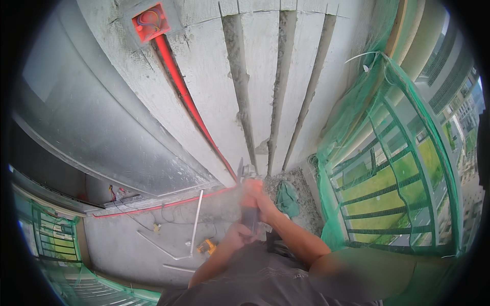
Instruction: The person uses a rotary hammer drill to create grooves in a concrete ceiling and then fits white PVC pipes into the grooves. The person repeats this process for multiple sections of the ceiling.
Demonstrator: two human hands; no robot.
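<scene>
An angle grinder [249,217], orange toward the front and black at the back, points away from me toward the foot of the wall. Around its front body my right hand [262,205] is closed. My left hand [239,236] is closed on the rear end, nearer my body. The grinder's grey head is blurred and lies close to the lower wall; whether the disc touches it I cannot tell. Several grooves are cut down the pale wall [212,66]. A red conduit [186,97] runs in the leftmost one, down from a red junction box [151,21] holding wires.
Green netting [334,214] and a railing [418,168] border the right side. A large grey panel [102,112] stands left. White pipes [197,222], a yellow tool [206,247] and a cord lie on the floor. Green cloth [288,199] lies among rubble right of the grinder.
</scene>
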